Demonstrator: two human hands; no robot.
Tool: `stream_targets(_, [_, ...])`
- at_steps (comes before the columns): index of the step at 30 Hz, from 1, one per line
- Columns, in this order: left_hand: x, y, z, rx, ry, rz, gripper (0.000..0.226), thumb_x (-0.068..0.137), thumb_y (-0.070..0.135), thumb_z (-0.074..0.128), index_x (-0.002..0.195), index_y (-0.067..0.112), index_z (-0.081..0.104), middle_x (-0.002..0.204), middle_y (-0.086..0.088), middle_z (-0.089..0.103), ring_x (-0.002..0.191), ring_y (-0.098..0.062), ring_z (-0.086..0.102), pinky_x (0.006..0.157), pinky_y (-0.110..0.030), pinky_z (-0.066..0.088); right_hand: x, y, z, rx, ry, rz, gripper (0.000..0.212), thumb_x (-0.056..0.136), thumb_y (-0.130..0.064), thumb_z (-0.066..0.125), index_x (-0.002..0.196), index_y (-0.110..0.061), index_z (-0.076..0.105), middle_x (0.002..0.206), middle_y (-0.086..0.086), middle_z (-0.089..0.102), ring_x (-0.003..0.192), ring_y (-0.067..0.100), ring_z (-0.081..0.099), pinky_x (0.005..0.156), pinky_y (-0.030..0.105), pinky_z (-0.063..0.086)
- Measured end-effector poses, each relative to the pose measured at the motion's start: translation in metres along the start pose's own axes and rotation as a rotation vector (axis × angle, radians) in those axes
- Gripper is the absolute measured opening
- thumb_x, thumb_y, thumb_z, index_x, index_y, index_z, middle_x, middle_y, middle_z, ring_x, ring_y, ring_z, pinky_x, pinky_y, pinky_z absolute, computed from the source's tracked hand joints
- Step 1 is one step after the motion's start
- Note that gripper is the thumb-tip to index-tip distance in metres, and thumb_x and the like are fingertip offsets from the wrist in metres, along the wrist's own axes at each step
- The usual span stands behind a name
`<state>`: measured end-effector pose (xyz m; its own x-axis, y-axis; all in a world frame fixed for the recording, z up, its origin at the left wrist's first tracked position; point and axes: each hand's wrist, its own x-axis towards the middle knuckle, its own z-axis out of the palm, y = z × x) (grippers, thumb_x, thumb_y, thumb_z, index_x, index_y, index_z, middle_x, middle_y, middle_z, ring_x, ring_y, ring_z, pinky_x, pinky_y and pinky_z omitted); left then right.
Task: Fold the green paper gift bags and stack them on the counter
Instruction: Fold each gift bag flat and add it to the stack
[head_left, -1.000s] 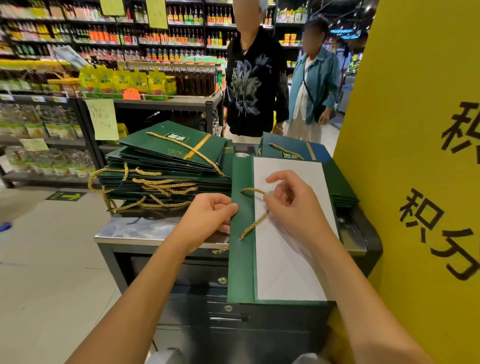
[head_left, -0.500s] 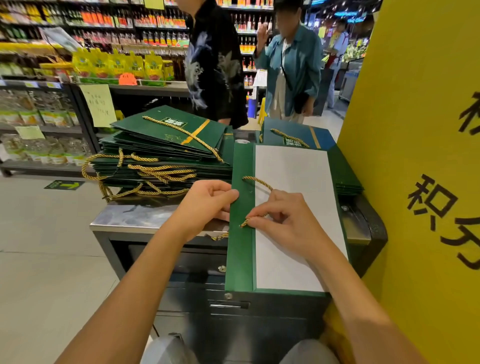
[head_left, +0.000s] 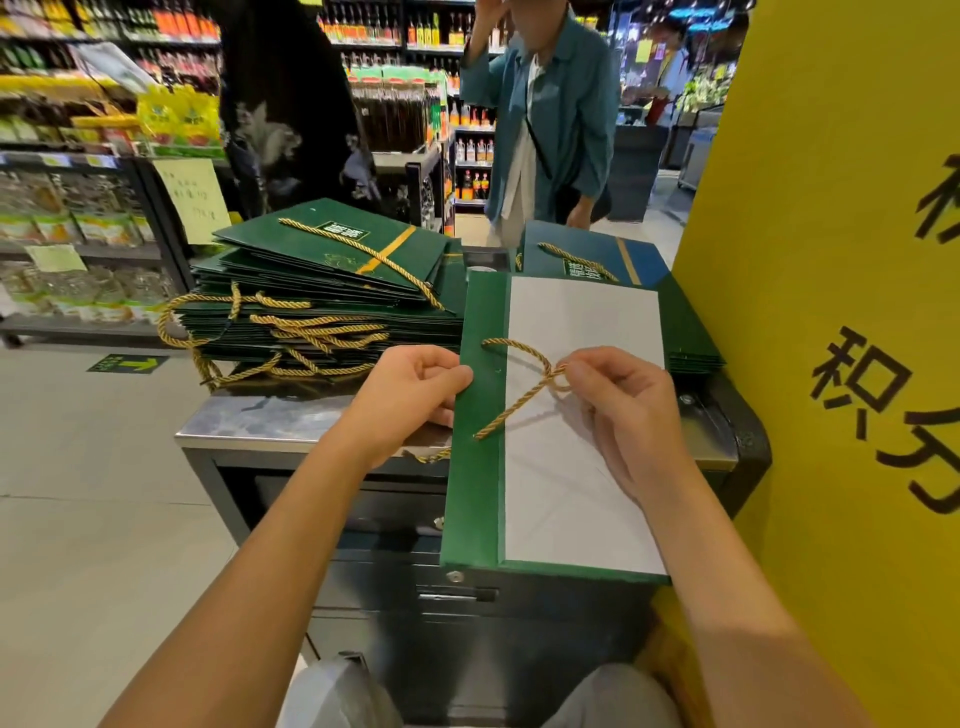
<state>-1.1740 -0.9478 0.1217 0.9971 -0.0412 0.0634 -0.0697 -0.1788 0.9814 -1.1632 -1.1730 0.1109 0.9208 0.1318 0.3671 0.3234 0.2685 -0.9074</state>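
Our fingers (head_left: 592, 364) of the right hand (head_left: 631, 415) pinch the gold rope handle (head_left: 519, 400) while the left hand (head_left: 410, 395) grips the green bag (head_left: 475, 493) by its edge.
On the steel counter (head_left: 291, 423) the stack of folded bags (head_left: 322, 291) sits to our left, near enough, we judge, for each finished one to go on top; a smaller pile (head_left: 587, 249) lies behind. The green bag lies flat, white inner face up, near end overhanging the counter's front, so the left hand curls round its edge, thumb on top, to stop it sliding. The rope handle runs from its hole in the green strip to our right thumb and forefinger, closed tight on it, probably to lay it flat before stacking.
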Motion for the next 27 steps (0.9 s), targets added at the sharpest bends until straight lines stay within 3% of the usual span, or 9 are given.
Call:
stream_targets(5, [-0.001,0.001,0.001,0.018,0.017,0.006,0.013,0.101,0.010,0.058,0.100,0.005,0.071,0.089,-0.007,0.079,0.077,-0.019,0.075,0.069,-0.029,0.061,0.000,-0.003,0.004,-0.080,0.023,0.000,0.008,0.088,-0.015,0.075,0.087,-0.021,0.081,0.087,0.013,0.071,0.086,0.029,0.058,0.082,0.040,0.051])
stream_targets(8, [-0.003,0.001,0.002,0.029,0.041,0.012,0.013,0.101,0.011,0.059,0.100,0.007,0.071,0.087,-0.007,0.078,0.075,-0.020,0.075,0.070,-0.035,0.061,-0.003,-0.009,0.007,-0.293,0.036,-0.028,0.012,0.091,-0.013,0.075,0.097,-0.022,0.079,0.081,0.018,0.063,0.075,0.018,0.053,0.070,0.029,0.049])
stream_targets(10, [-0.005,0.001,0.002,0.017,0.062,0.009,0.014,0.102,0.011,0.058,0.102,0.006,0.071,0.089,-0.009,0.079,0.078,-0.024,0.076,0.069,-0.036,0.062,-0.007,-0.013,0.005,-0.383,0.085,-0.026,0.017,0.088,-0.013,0.078,0.104,-0.021,0.077,0.076,0.011,0.058,0.068,0.010,0.049,0.062,0.020,0.046])
stream_targets(13, [-0.006,0.001,0.003,-0.005,0.099,0.026,0.014,0.101,0.011,0.059,0.100,0.007,0.072,0.087,-0.007,0.079,0.077,-0.022,0.076,0.067,-0.030,0.061,-0.009,-0.017,-0.014,-0.654,0.228,-0.040,0.027,0.087,-0.023,0.080,0.113,-0.025,0.070,0.080,0.002,0.064,0.068,0.005,0.055,0.063,0.019,0.049])
stream_targets(18, [-0.008,0.000,0.006,0.010,0.173,0.050,0.013,0.100,0.013,0.061,0.099,0.008,0.073,0.087,-0.007,0.079,0.078,-0.022,0.076,0.069,-0.032,0.063,-0.011,-0.020,-0.050,-1.004,0.400,0.112,0.054,0.090,-0.044,0.071,0.134,-0.014,0.058,0.076,-0.001,0.067,0.082,0.017,0.065,0.081,0.041,0.055])
stream_targets(24, [-0.012,0.009,0.009,-0.109,0.265,-0.022,0.021,0.097,0.027,0.068,0.096,0.007,0.075,0.081,-0.008,0.075,0.059,-0.014,0.069,0.052,-0.026,0.055,-0.013,-0.026,-0.049,-0.908,0.425,0.167,0.039,0.089,-0.039,0.073,0.118,-0.012,0.068,0.061,0.000,0.067,0.065,0.020,0.066,0.071,0.045,0.060])
stream_targets(27, [-0.015,0.016,0.008,-0.175,0.266,-0.009,0.022,0.097,0.027,0.068,0.096,0.007,0.076,0.085,-0.012,0.075,0.063,-0.020,0.068,0.059,-0.029,0.054,-0.014,-0.039,-0.042,-0.789,0.463,0.123,0.034,0.091,-0.030,0.074,0.118,-0.010,0.066,0.060,-0.001,0.063,0.061,0.016,0.062,0.066,0.036,0.055])
